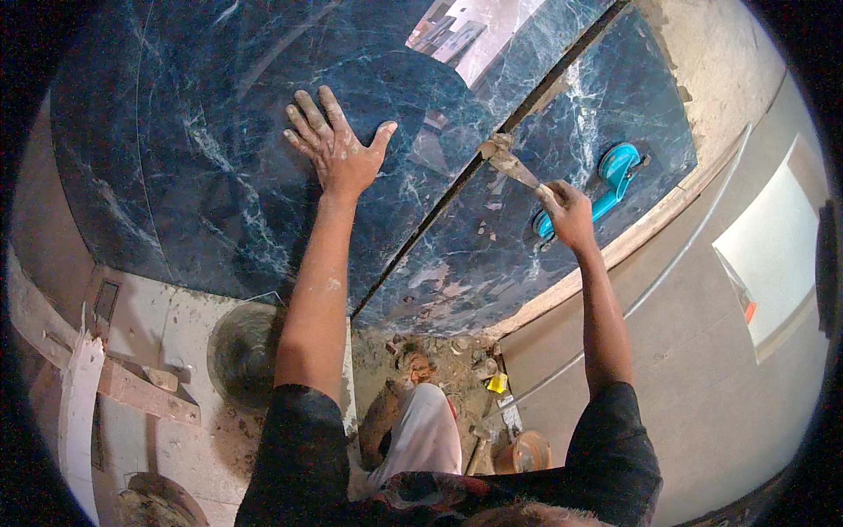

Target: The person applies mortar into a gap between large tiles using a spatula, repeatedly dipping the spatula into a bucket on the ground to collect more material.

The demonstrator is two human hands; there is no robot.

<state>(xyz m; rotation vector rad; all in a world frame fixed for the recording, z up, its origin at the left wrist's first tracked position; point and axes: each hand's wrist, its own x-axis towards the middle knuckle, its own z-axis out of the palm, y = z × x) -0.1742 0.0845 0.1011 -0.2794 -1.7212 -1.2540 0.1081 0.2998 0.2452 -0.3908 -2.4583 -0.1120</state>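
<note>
My left hand (341, 154) lies flat with fingers spread on the large dark blue, white-veined marble slab (219, 114). In my right hand (569, 212) is the handle of a putty knife (516, 167), its blade smeared with grey-brown mortar. The blade's tip meets a lump of mortar (496, 143) at the dark gap (430, 215) between the large slab and a narrower marble slab (615, 92) on the right. A teal double-cup suction lifter (606, 204) rests on that narrower slab, just beyond my right hand. Both hands are dusted with dried mortar.
Below the slabs sits a dark round bucket (244, 356), with broken wooden boards (81, 413) to its left. Rubble (421, 358), a yellow scrap (497, 383) and a brownish-orange tub (527, 452) lie near my legs. A grey wall (685, 290) borders the right side.
</note>
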